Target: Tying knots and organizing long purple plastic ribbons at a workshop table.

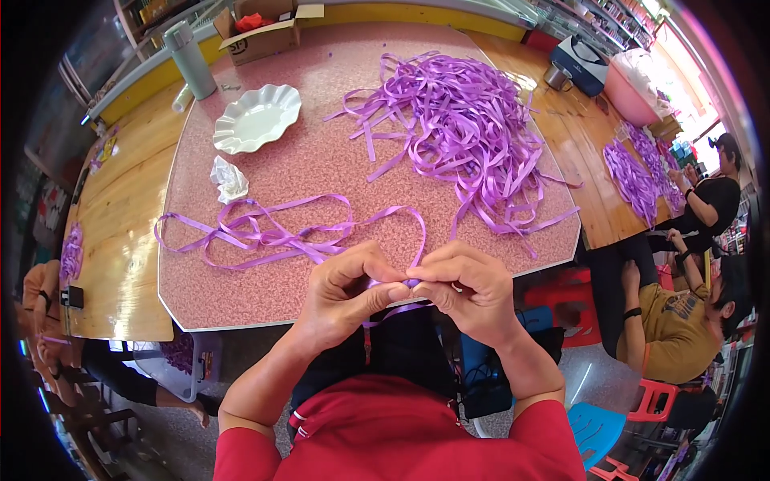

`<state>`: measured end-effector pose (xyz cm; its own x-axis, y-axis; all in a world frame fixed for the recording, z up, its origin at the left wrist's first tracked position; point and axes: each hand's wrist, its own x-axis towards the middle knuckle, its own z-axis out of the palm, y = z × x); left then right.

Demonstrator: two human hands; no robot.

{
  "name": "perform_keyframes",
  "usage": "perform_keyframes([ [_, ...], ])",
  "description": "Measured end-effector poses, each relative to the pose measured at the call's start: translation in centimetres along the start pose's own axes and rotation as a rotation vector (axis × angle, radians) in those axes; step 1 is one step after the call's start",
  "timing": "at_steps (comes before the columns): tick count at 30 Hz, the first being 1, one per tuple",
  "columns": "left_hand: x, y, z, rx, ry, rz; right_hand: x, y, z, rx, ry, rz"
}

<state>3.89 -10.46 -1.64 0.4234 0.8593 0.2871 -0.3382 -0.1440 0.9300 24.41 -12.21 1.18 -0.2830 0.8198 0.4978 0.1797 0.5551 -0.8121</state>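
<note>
Close to the table's front edge, my left hand (350, 290) and my right hand (473, 293) meet fingertip to fingertip. Both pinch a purple ribbon (419, 228), with a small bunched, darker purple bit showing between the fingers. One length of it arcs up from the pinch and runs left, and another bit hangs just below my hands. To the left, loose loops of purple ribbon (277, 232) with small darker knots lie on the pink speckled tabletop (321, 152). A large tangled heap of purple ribbons (465, 120) covers the far right of the table.
A white scalloped plate (257, 119), a crumpled tissue (228, 179) and a grey-green flask (191, 60) stand at the left. Behind is a cardboard box (261, 36). On the right, people sit beside more purple ribbons (632, 180), near a red stool (571, 303) and a blue stool (595, 433).
</note>
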Motion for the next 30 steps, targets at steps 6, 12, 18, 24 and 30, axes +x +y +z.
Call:
perform_keyframes([
  [6,-0.3,0.5,-0.2,-0.085,-0.033,-0.131,-0.1,-0.2,0.0,-0.286,-0.020,-0.309],
  [12,0.1,1.2,0.1,-0.155,0.011,-0.256,0.1,0.6,0.3,-0.365,0.008,-0.430],
  [18,0.7,-0.2,-0.1,-0.293,0.003,-0.347,0.0,1.9,0.3,-0.194,0.035,-0.284],
  [24,0.6,0.3,0.5,-0.253,-0.038,-0.335,-0.3,2.1,0.1,-0.188,0.149,-0.199],
  [30,0.3,0.4,1.5,-0.113,-0.010,-0.269,-0.3,2.2,0.5,-0.205,0.163,-0.247],
])
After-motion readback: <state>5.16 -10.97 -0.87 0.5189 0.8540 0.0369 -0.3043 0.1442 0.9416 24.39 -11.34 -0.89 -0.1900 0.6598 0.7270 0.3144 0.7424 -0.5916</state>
